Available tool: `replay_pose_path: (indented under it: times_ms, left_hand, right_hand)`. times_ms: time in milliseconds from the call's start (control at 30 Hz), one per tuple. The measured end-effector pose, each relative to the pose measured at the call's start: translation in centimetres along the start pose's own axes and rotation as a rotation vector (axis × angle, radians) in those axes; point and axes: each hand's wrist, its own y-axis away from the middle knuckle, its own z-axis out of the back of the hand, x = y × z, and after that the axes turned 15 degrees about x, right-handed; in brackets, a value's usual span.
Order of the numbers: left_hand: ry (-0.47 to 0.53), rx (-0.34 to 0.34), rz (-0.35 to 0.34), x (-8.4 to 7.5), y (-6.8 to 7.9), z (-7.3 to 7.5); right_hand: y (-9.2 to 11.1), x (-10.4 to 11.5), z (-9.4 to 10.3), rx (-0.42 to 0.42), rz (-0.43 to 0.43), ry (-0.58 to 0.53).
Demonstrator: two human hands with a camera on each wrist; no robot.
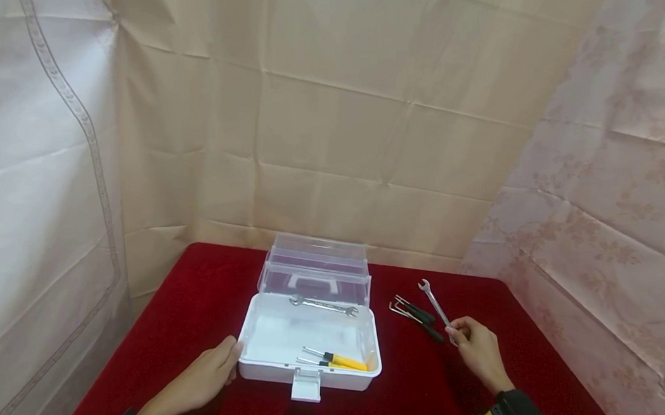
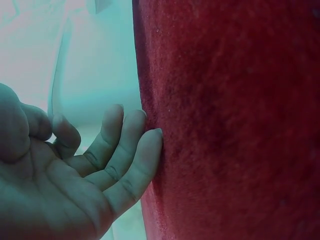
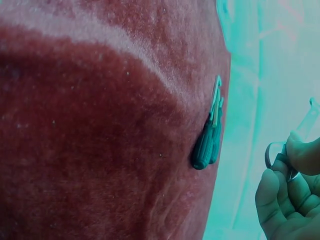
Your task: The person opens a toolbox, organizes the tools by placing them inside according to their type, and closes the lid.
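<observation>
A white toolbox [image 1: 302, 327] with a raised clear lid [image 1: 319, 268] stands on the red cloth. My left hand [image 1: 213, 370] grips its left rim, thumb and forefinger at the edge; in the left wrist view the other fingers of that hand [image 2: 95, 175] are loosely bent beside the wall. Inside the box, a silver open-ended wrench [image 1: 324, 305] lies along the back, and yellow-handled screwdrivers [image 1: 344, 361] lie along the front. To the right of the box, my right hand [image 1: 480, 351] pinches another silver wrench [image 1: 437, 306] by its near end, its open jaw pointing away from me.
Between the box and my right hand lie dark-handled tools [image 1: 422, 319] with thin metal shafts, at least one bent at the tip. The box's front latch [image 1: 306, 385] hangs open. Beige sheeting [image 1: 334, 137] rises behind the red-covered table [image 1: 200, 285], with pale sheets on both sides.
</observation>
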Motion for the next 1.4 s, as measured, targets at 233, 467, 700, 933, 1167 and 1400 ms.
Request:
replay_pose_path:
  times_ms: [233, 467, 700, 933, 1167, 1400]
  left_hand:
    - [-0.008, -0.01, -0.006, 0.0, 0.0, 0.0]
    - [0.028, 0.011, 0.02, 0.0, 0.2, 0.0]
    - [0.028, 0.013, 0.018, 0.0, 0.2, 0.0]
    - [0.021, 0.015, 0.02, 0.1, 0.2, -0.1]
    - [0.024, 0.017, 0.016, -0.1, 0.2, 0.0]
    - [0.024, 0.021, 0.012, -0.3, 0.2, 0.1]
  right_hand:
    - [0.1, 0.7, -0.2, -0.039, 0.052, 0.026]
    - [0.2, 1.1, -0.4, -0.037, 0.047, 0.027]
    - [0.2, 1.4, -0.6, -0.03, 0.046, 0.016]
    - [0.5, 2.0, -0.6, -0.038, 0.052, 0.009]
    - [0.5, 2.4, -0.6, -0.064, 0.065, -0.002]
    - [0.4, 2.5, -0.8, -0.08, 0.08, -0.004]
